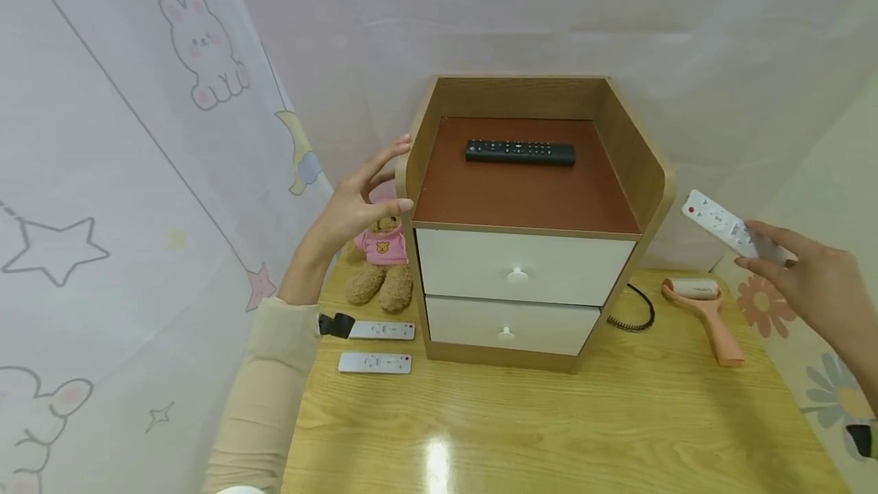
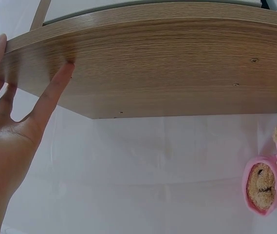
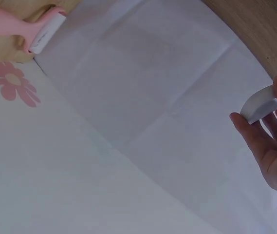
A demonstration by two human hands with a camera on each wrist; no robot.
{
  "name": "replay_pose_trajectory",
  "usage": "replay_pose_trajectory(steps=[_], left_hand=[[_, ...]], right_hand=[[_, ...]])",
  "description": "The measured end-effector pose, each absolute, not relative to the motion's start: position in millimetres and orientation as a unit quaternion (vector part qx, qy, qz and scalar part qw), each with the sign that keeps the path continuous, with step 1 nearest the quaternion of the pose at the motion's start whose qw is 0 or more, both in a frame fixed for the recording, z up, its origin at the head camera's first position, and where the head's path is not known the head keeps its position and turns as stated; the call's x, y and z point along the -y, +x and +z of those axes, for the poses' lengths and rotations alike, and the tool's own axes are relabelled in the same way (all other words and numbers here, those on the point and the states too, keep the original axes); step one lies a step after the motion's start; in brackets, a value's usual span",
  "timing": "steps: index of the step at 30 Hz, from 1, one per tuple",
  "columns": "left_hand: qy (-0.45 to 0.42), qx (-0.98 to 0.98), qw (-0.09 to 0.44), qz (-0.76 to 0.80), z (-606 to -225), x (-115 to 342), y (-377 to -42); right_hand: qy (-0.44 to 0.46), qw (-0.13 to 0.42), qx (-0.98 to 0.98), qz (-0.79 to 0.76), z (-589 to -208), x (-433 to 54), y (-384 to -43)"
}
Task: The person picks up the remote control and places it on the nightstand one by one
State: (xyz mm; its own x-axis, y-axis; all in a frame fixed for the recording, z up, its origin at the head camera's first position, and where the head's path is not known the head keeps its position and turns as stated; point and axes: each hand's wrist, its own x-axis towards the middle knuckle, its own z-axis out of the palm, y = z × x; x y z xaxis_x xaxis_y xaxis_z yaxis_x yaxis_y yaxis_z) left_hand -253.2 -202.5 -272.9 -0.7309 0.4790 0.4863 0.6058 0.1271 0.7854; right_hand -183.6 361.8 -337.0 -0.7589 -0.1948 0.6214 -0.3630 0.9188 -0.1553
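Note:
My right hand (image 1: 819, 269) pinches a white remote control (image 1: 716, 219) by one end, in the air to the right of a small wooden cabinet (image 1: 528, 353). In the right wrist view the remote (image 3: 261, 105) is seen nearly end-on, between thumb and fingers. On the cabinet's other side, my left hand (image 1: 346, 212) spreads its fingers against the upper side panel. The left wrist view shows its fingertips (image 2: 69, 68) touching that wood panel (image 2: 167, 73). A black remote control (image 1: 520, 152) lies across the brown cabinet top, apart from both hands.
Two white drawers (image 1: 466, 261) with knobs face front, both pushed in. Left of the cabinet sits a teddy bear (image 1: 370, 280) in pink; nearer lie two white remotes (image 1: 384, 330). To the right are a lint roller (image 1: 716, 326) and a black coiled cord (image 1: 634, 326).

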Motion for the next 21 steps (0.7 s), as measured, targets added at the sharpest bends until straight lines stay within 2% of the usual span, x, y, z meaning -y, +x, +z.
replay_pose_trajectory(steps=[7, 14, 21], left_hand=[[-0.362, 0.746, 0.056, -0.557, -273, 202, -253], [-0.365, 0.741, 0.055, -0.560, -274, 202, -253], [-0.363, 0.745, 0.057, -0.556, -273, 202, -252]], right_hand=[[0.151, 0.363, 0.909, 0.142, -307, -362, -188], [0.171, 0.362, 0.882, 0.247, -280, -358, -195], [0.182, 0.368, 0.878, 0.245, -250, -343, -199]])
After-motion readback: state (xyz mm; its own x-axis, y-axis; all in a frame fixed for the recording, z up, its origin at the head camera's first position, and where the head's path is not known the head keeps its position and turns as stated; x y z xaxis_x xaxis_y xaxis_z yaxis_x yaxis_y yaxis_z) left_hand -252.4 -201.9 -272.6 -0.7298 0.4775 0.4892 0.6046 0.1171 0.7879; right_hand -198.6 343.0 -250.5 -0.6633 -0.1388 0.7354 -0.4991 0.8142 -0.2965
